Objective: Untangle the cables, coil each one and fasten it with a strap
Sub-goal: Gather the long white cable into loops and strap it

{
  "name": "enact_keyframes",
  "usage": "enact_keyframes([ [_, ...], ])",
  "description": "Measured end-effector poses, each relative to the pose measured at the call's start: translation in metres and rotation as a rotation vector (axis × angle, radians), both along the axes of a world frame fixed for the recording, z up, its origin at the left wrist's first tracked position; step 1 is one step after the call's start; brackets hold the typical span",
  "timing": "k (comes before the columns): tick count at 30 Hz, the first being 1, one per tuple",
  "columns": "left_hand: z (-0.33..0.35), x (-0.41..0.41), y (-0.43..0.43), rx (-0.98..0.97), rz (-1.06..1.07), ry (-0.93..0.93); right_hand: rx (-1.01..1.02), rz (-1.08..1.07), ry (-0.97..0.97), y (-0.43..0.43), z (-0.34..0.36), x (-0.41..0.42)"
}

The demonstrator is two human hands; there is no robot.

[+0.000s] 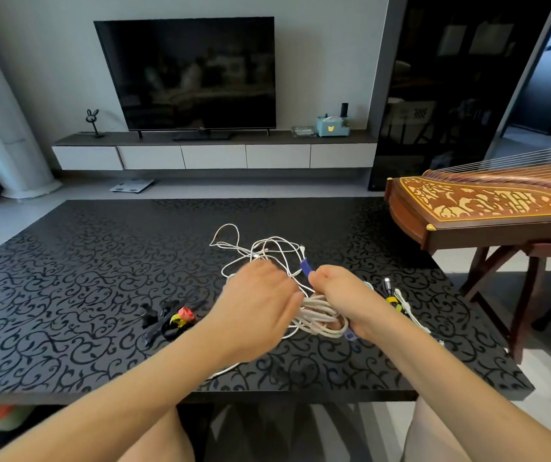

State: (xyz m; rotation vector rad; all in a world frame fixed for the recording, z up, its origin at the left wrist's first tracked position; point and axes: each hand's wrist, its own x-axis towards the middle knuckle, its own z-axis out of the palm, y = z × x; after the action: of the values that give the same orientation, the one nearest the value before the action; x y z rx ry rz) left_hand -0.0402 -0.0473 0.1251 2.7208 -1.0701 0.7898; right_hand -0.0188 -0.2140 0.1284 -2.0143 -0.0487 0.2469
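My right hand (344, 295) grips a coil of white cable (317, 316) just above the black table, with a blue strap (307, 269) sticking up past its knuckles. The strap's other end (351, 335) shows below the coil. My left hand (260, 301) hovers at the coil's left side, fingers curled down toward it; its fingertips are hidden. Behind both hands lies a loose tangle of white cables (257, 250). A trailing white strand (224, 371) runs toward the table's front edge.
Spare straps, black, yellow and pink (170, 318), lie left of my hands. Bundled cables with a yellow strap (397, 300) lie to the right. The black patterned table (67, 295) ends near my knees. A wooden zither on a stand (487, 208) stands at the right.
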Motion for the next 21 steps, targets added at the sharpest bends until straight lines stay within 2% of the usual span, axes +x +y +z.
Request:
enact_keyframes([
  [2,0.0,-0.001,-0.006,0.013,0.076,0.217,-0.025,0.021,-0.006,0.0,0.005,-0.002],
  [3,-0.003,0.001,-0.006,-0.044,0.1,0.324,0.012,0.023,0.021,-0.001,0.007,-0.005],
  [7,-0.005,0.0,-0.016,-0.354,0.136,0.565,0.336,0.034,0.278,-0.011,0.015,-0.011],
  [8,-0.005,0.0,-0.018,-0.472,0.169,0.657,0.39,0.022,0.331,-0.016,0.016,-0.01],
  [10,-0.005,0.002,-0.024,-0.862,0.216,0.951,0.498,-0.068,0.381,-0.025,0.012,-0.007],
  [12,-0.001,0.003,-0.027,-1.153,0.235,1.199,0.491,-0.171,0.358,-0.028,-0.002,-0.003],
  [13,-0.001,0.004,-0.029,-1.198,0.239,1.265,0.437,-0.185,0.332,-0.025,-0.009,-0.004],
  [15,-0.003,0.005,-0.033,-1.169,0.234,1.362,0.356,-0.167,0.277,-0.015,-0.018,-0.007],
  [18,-0.005,0.003,-0.039,-1.119,0.243,1.481,0.38,-0.154,0.154,-0.003,-0.02,-0.012],
  [21,-0.006,-0.001,-0.039,-1.14,0.202,1.456,0.424,-0.179,0.069,-0.001,-0.018,-0.012],
])
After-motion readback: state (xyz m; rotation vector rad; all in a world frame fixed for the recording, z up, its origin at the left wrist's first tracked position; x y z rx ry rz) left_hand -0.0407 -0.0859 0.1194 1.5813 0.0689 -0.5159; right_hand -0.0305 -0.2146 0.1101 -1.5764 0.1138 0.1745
